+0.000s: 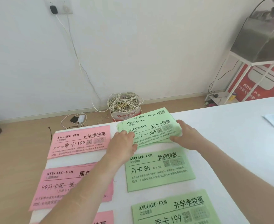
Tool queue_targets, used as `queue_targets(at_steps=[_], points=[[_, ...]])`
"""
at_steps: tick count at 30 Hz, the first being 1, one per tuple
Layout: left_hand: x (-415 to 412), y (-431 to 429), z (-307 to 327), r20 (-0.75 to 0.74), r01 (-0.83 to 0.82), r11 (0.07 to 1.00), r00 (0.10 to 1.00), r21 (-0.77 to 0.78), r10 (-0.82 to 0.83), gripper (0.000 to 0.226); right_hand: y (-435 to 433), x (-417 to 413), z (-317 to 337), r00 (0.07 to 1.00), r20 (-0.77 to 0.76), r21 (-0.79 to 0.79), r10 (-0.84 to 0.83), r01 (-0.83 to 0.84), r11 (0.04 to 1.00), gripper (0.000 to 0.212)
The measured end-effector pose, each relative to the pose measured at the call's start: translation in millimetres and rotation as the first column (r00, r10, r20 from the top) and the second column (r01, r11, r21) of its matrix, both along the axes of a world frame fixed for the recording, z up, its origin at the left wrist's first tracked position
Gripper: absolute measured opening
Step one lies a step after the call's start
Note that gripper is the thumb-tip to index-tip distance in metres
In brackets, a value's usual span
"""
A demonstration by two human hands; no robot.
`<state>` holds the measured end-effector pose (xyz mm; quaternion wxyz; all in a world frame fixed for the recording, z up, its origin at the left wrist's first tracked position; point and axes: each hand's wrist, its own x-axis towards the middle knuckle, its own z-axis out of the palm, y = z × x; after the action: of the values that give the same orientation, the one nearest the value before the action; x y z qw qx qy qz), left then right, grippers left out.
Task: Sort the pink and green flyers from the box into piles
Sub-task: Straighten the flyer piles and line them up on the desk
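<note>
Where the far green pile (150, 131) lies: at the far edge of the white table (230, 135), beyond the middle green pile (159, 170) and the near green pile (173, 207).
Long axis: runs left to right across the view, tilted a little up toward the right; its sheets are fanned and not squared.
Left hand (125, 143): at the pile's left short end, fingers curled over the edge and holding the paper; the thumb is hidden.
Right hand (186, 135): at the right short end, fingers laid over the top sheets, thumb along the near edge, holding that end.
Key relation: the pile sits between the two hands, one at each end of the long axis, so neither is nearer; any squaring push would run inward along that axis.
Pink side: a far pink pile (79, 143) lies just left of the left hand, apart from the green pile; a middle pink pile (60, 186) lies partly under the left forearm.
Judgement: the likely step is evening the fanned sheets; the risk is the top sheets sliding off the far edge.
Source box: cannot tell; only a carton of cables (125, 109) shows, on the floor.
</note>
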<state>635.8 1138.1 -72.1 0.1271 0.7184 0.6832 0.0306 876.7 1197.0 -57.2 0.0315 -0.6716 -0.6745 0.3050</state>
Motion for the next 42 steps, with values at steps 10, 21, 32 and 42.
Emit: queue_targets(at_steps=[10, 21, 32, 42], points=[[15.8, 9.8, -9.1, -0.054, -0.091, 0.996, 0.994, 0.009, 0.091, 0.047, 63.1, -25.4, -12.3, 0.996, -0.084, 0.11, -0.001, 0.011, 0.994, 0.062], [28.5, 13.1, -6.2, -0.153, -0.122, 0.992, 0.98, 0.036, 0.126, 0.04, 56.2, -28.2, 0.1, 0.906, -0.42, -0.132, -0.056, 0.0, 0.991, 0.032], [32.1, 14.0, -4.8, -0.183, -0.133, 0.991, 0.974, 0.031, 0.136, 0.047, 65.6, -41.1, -1.6, 0.96, -0.244, -0.026, -0.135, 0.133, 0.991, 0.053], [34.1, 21.7, 0.9, -0.203, -0.11, 0.994, 0.974, -0.018, 0.104, 0.047, 68.6, -14.5, -6.2, 0.544, -0.764, -0.436, -0.347, -0.039, 0.899, 0.022]])
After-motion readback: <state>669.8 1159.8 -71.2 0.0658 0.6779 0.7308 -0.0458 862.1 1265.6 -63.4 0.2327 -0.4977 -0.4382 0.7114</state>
